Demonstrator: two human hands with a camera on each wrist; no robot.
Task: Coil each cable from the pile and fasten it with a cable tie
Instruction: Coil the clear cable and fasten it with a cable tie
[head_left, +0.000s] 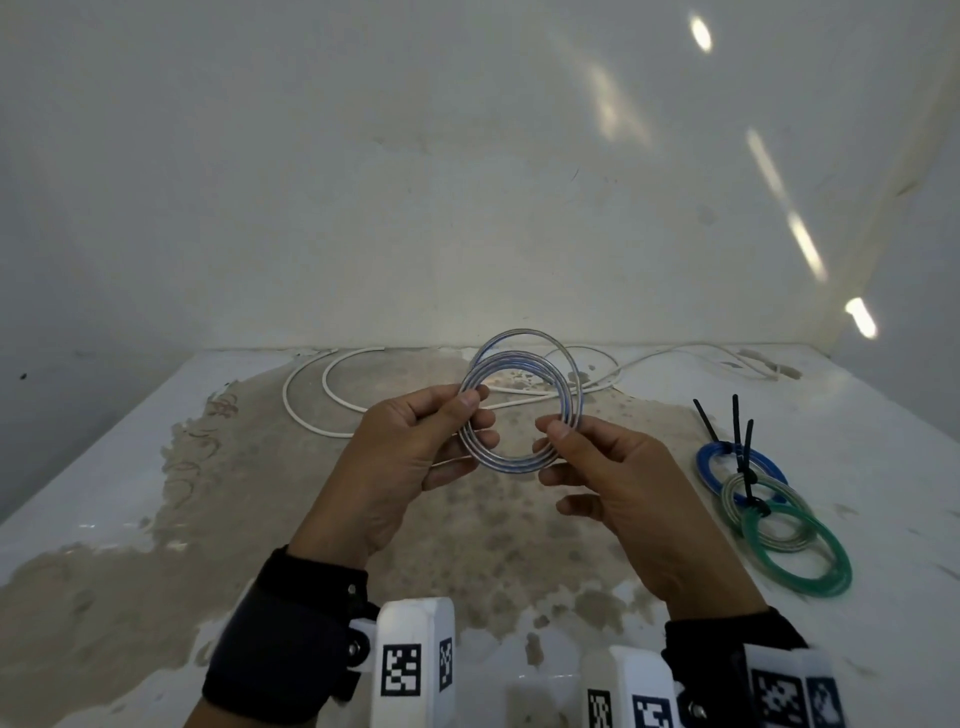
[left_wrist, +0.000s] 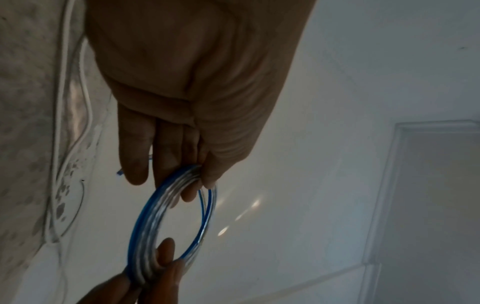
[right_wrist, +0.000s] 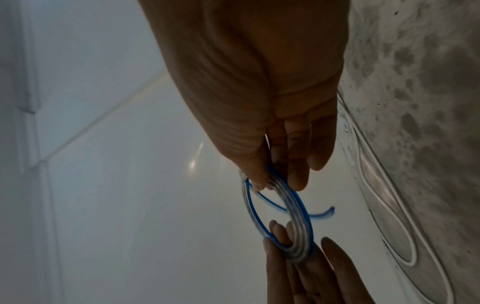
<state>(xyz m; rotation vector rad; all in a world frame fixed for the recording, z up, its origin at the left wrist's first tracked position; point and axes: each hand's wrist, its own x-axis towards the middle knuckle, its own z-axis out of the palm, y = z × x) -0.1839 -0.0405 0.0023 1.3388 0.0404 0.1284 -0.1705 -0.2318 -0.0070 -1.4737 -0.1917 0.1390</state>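
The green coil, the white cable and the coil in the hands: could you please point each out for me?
green coil (head_left: 827, 586): head view, on its lower right arc.
white cable (head_left: 306, 418): head view, on the left loop's outer curve.
held coil (head_left: 511, 467): head view, on its bottom arc between the hands.

Left hand (head_left: 415, 447) and right hand (head_left: 618, 483) raised above the counter (head_left: 104, 493), palms facing, wrists strapped. Each grip: thumb and fingertips pinching opposite sides of the coiled cable (head_left: 519, 410).

A clear, blue-striped cable (head_left: 519, 410) is wound in round loops, upright in mid-air; white cable (head_left: 322, 395) lies loose behind.
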